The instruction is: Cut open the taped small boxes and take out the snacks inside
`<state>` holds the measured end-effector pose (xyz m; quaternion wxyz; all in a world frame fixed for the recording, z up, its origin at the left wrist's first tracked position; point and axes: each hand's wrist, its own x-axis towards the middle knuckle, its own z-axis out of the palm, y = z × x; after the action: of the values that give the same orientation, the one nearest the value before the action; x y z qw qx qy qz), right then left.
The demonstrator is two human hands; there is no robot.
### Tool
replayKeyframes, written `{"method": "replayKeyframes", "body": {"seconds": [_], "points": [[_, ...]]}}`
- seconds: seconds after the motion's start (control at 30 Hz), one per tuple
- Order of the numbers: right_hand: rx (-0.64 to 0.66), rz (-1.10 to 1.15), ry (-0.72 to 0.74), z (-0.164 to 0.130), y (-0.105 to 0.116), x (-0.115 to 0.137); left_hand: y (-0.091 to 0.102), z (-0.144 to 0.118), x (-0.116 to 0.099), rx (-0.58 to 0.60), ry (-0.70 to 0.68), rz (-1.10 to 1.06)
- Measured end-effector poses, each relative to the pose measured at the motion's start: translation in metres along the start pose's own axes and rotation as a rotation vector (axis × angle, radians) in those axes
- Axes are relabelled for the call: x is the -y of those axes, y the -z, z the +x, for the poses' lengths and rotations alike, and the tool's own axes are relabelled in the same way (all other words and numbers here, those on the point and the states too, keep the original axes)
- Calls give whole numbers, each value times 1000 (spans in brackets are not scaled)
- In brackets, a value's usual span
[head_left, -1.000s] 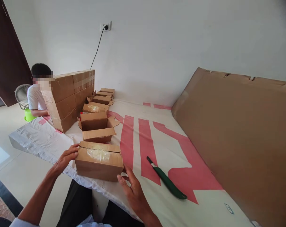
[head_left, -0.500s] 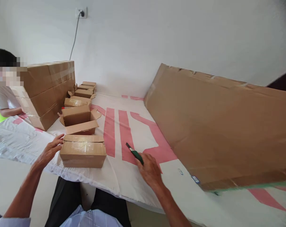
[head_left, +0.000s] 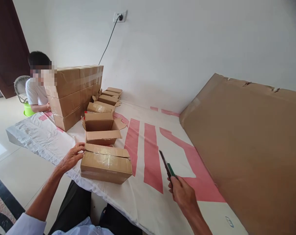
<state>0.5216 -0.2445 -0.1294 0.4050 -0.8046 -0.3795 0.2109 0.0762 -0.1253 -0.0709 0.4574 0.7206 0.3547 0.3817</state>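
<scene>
In my right hand [head_left: 183, 195], closed round its handle, is a green utility knife [head_left: 171, 169]. The knife's dark blade is slid out long and points up and away, apart from any box. My left hand [head_left: 71, 160] has its fingers stretched out, touching the left end of a small cardboard box [head_left: 105, 168]. Clear tape lies across the top of this box, and a dark slit runs along its top seam. Just behind it stands an open cardboard box [head_left: 99, 125] with its flaps spread.
More small boxes [head_left: 106, 98] line up toward the wall. A tall stack of taped boxes [head_left: 67, 101] stands at left, with a person [head_left: 37, 91] behind it. On the right, a large cardboard sheet [head_left: 248, 140] leans up. A white-and-red cloth [head_left: 138, 202] covers the table.
The view has turned left. My right hand has tilted the utility knife more upright, and much more blade shows. My left hand stays at the end of the small box.
</scene>
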Motion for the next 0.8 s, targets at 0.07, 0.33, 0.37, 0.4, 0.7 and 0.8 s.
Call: {"method": "replayKeyframes", "body": {"seconds": [0.07, 0.33, 0.37, 0.4, 0.7, 0.8], "points": [[139, 232, 65, -13, 5, 37, 0, 0, 0, 6, -12, -21], [641, 96, 556, -54, -3, 171, -3, -1, -1, 29, 11, -102], [671, 76, 606, -54, -5, 181, -3, -1, -1, 25, 12, -109], [694, 56, 644, -52, -7, 189, -4, 0, 0, 22, 16, -120], [787, -99, 742, -44, -18, 222, -6, 0, 3, 12, 61, -217], [783, -128, 756, -42, -20, 224, -6, 0, 3, 11, 63, -217]]}}
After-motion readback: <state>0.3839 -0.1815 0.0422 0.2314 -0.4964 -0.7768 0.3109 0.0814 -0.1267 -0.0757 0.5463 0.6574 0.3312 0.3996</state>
